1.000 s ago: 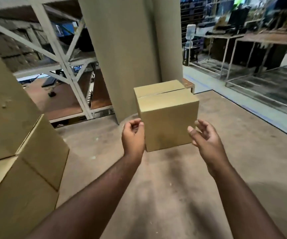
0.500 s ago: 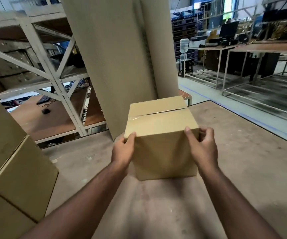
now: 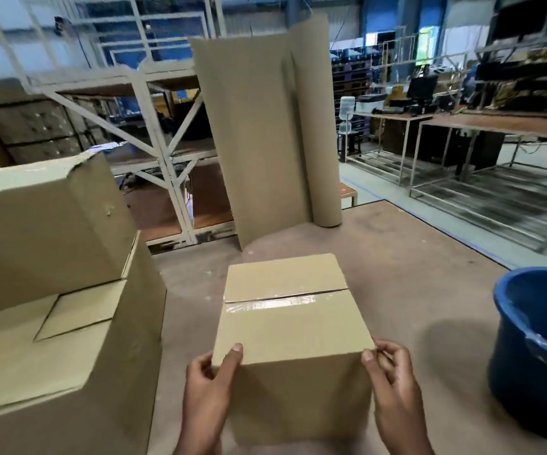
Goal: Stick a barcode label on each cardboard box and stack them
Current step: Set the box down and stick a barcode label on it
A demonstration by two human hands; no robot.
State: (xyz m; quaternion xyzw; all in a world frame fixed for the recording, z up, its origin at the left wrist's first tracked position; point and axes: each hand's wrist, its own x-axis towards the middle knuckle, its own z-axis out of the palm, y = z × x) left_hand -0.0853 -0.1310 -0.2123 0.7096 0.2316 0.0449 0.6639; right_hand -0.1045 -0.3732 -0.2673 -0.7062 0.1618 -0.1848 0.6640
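The box [image 3: 293, 326] is hiding the fingers of the left hand [image 3: 207, 394] behind its left side, and most fingers of the right hand [image 3: 393, 394] behind its right side; only the thumbs are showing on its top edge. Both forearms are running off the bottom edge. The tub [image 3: 538, 349] is being cut off at the right edge, the stack [image 3: 52, 323] at the left and bottom. The far shelving [image 3: 153, 133] and benches [image 3: 462, 126] are blurring, too soft to read. No label is showing on any visible box face.
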